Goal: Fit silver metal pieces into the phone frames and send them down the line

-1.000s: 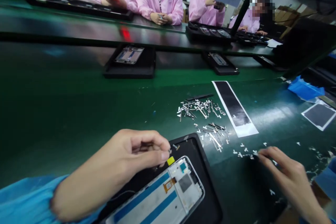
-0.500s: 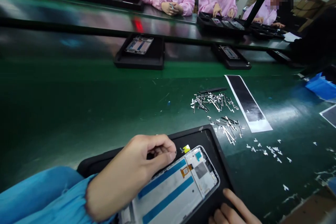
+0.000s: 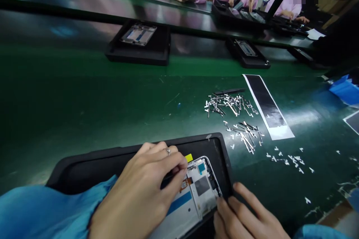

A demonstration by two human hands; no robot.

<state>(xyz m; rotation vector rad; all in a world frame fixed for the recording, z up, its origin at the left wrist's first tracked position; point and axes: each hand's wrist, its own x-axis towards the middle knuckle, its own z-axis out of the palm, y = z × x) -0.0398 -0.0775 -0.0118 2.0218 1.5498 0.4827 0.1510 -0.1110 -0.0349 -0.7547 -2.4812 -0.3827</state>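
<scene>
A phone frame (image 3: 179,218) with blue strips, a grey square and an orange flex cable lies in a black tray (image 3: 92,160). At its upper left edge, beside a yellow tab (image 3: 189,157), my left hand (image 3: 146,186) is closed in a pinch. Whatever sits between those fingertips is hidden. My right hand (image 3: 246,214) is at the frame's right edge, its nearest fingertips bent against the rim and the other fingers spread over the tray's side. The left hand and wrist cover much of the frame.
Several thin metal-and-black strips (image 3: 231,104) lie in piles beyond the tray, near a black sheet with white edges (image 3: 265,101). Small white pieces (image 3: 294,160) are scattered to the right. Further off are trays with phone frames (image 3: 138,33) and people in pink sleeves.
My left hand has shifted onto the frame's upper edge by the yellow tab, covering more of the frame. My right hand has moved left and up to the frame's right rim. The view has shifted slightly.
</scene>
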